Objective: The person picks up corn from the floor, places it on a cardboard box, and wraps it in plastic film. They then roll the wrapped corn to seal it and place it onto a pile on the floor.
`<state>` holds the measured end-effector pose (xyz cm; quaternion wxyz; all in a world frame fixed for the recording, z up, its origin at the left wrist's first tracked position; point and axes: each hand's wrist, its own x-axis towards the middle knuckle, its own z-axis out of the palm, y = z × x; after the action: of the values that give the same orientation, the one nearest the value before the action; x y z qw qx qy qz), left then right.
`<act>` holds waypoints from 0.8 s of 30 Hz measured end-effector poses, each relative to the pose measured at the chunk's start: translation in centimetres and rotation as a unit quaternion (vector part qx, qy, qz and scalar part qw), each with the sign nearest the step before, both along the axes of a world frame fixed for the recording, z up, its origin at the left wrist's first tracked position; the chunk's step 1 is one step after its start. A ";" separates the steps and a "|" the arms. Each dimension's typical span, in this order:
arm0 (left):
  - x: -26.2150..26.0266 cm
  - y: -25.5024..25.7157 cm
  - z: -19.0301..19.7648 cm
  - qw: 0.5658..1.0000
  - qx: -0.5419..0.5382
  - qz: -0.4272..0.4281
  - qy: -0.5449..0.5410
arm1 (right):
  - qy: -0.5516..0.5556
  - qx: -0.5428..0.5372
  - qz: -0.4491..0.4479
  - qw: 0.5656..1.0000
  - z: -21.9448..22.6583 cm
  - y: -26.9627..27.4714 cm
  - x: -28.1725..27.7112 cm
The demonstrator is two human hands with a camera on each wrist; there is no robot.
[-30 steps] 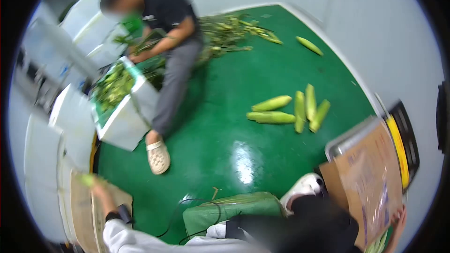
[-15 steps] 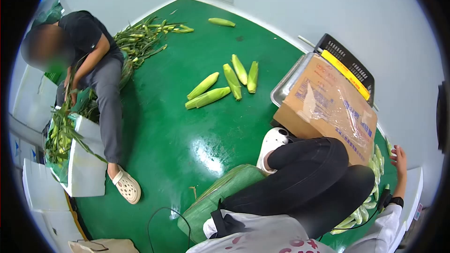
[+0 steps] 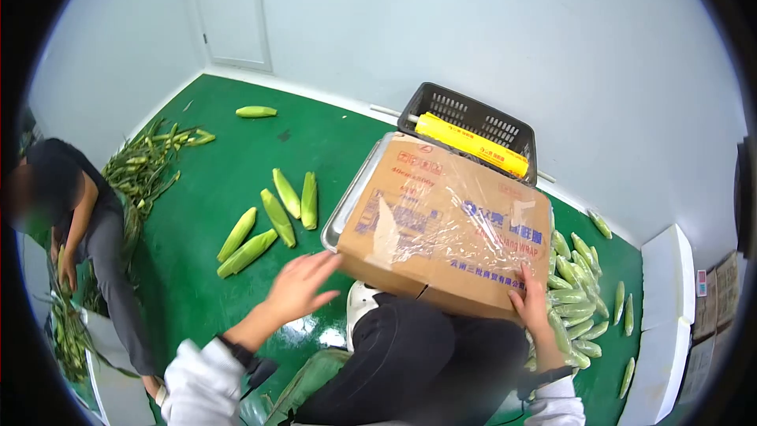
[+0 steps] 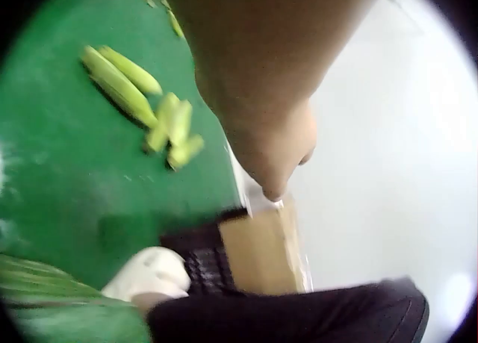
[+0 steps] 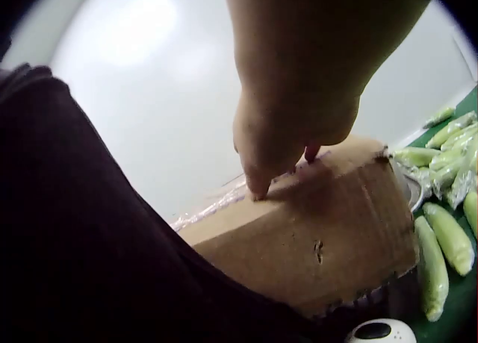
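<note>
A brown cardboard box with clear film over its top sits on a metal tray in front of my raised knee. My left hand is open, its spread fingers reaching to the box's near left corner; actual contact is blurred. In the left wrist view the left hand hovers above the box. My right hand lies against the box's near right corner with its fingers extended. The right wrist view shows the fingertips of that hand pressing on the box's top edge.
Husked corn cobs lie on the green floor left of the tray, and a larger pile lies to the right. Behind the box, a black crate holds a yellow roll. Another person sits far left among husks. White foam boxes stand right.
The view has swung right, bringing the box to the centre. My left hand came in from the left to the box's corner. My right hand moved from the corn pile onto the box.
</note>
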<state>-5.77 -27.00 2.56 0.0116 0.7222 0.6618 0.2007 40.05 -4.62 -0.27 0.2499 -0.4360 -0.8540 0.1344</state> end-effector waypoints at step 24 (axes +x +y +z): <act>-21.3 13.6 -24.6 0.845 -0.015 0.530 -0.064 | 0.106 -0.497 -0.101 0.855 2.0 -2.2 -0.1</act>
<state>-27.10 -13.45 -22.06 -0.0434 0.2464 0.9446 0.2126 40.00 -6.81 1.73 0.1010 -0.5690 -0.5932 0.5605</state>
